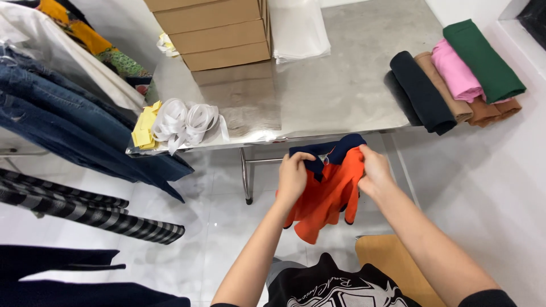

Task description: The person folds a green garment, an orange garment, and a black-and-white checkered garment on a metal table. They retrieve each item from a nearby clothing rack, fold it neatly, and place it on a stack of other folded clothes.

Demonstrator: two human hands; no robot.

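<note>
An orange shirt [327, 196] with a navy collar is held up just in front of the table [341, 85] edge, both hands [294, 176] [372, 170] clamped on the collar. Probably best kept taut, shoulders level, so it hangs even.

The orange garment [327, 196] (navy collar on top) hangs bunched, gripped below the table edge.
</note>
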